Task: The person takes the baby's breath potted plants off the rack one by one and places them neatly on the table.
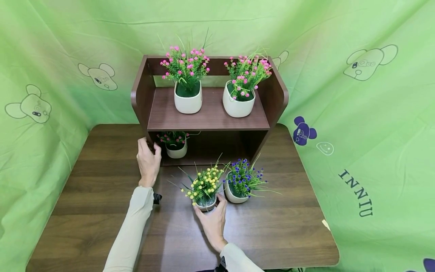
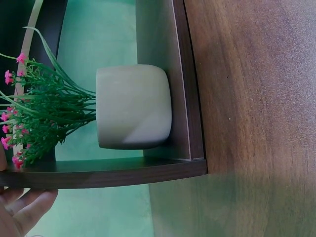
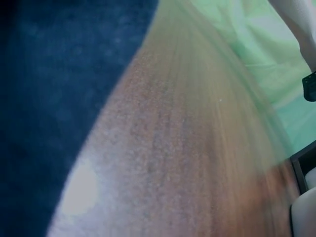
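At the left side panel of a dark brown two-tier shelf [image 1: 207, 121], my left hand [image 1: 148, 160] grips the panel, fingers outside and thumb on the inner side. In the left wrist view its fingers [image 2: 34, 207] show behind the panel's edge. My right hand [image 1: 214, 226] holds a white pot of yellow flowers [image 1: 206, 183] between thumb and fingers, in front of the shelf. Just right of it stands a white pot of blue flowers [image 1: 236, 195]. A pot of pink flowers [image 1: 176, 152] sits on the lower tier at the left, near my left hand.
Two white pots with pink flowers, one left [image 1: 188, 104] and one right [image 1: 238, 107], stand on the upper tier. The shelf rests toward the back of a brown wooden table [image 1: 282, 226]. Green curtains [image 1: 374, 113] with printed bear heads surround the table.
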`<state>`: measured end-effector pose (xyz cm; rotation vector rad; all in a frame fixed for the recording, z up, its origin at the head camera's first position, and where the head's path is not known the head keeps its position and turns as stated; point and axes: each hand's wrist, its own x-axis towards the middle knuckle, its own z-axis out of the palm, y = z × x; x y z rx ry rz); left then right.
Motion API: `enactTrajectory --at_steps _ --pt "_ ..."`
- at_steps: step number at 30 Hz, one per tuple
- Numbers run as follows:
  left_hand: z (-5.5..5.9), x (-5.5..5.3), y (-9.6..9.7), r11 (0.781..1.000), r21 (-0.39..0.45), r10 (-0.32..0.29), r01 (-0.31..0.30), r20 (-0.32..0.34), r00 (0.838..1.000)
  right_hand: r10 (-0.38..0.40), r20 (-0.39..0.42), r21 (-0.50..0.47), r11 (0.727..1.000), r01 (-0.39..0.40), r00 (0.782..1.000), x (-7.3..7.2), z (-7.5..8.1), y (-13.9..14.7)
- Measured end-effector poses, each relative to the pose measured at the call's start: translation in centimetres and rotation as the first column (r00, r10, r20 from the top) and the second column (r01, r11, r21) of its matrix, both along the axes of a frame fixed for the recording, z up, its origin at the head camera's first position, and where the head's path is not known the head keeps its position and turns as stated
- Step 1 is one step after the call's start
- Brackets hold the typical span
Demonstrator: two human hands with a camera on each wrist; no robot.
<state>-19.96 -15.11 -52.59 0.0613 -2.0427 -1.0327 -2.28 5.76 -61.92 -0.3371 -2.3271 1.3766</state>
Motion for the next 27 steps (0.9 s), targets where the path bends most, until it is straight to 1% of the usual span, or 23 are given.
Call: enactTrajectory --at_steps 4,8,12,16,20,24,27 --pt "0.0 0.0 -0.1 1.0 0.003 0.003 -0.003 0.004 1.0 0.014 0.011 0.004 1.0 -0.014 1.0 -0.1 0.3 0.1" --pt "-0.2 0.0 -0.1 1.0 -0.007 0.004 -0.004 0.006 1.0 0.031 0.025 -0.029 0.999 -0.03 0.999 0.0 0.5 0.2" --pt "-0.2 0.1 -0.1 1.0 -0.011 0.003 -0.003 0.007 1.0 0.051 0.01 -0.061 0.997 -0.051 0.999 0.2 0.8 0.4" --pt "-0.1 0.1 0.0 1.0 -0.001 0.0 0.0 0.003 1.0 0.058 -0.006 -0.056 0.997 -0.058 0.998 0.4 1.1 0.8" --pt "-0.2 0.0 0.0 1.0 0.001 0.004 -0.004 -0.003 1.0 0.056 -0.048 -0.056 0.997 -0.059 0.997 0.7 1.9 1.4" --pt "-0.2 0.0 0.0 1.0 0.007 0.008 -0.008 -0.001 1.0 0.055 -0.128 -0.04 0.997 -0.06 0.99 0.9 2.9 2.1" --pt "-0.1 0.1 0.1 1.0 0.008 0.004 -0.004 0.003 1.0 0.055 -0.191 -0.029 0.998 -0.062 0.98 0.7 3.6 2.7"
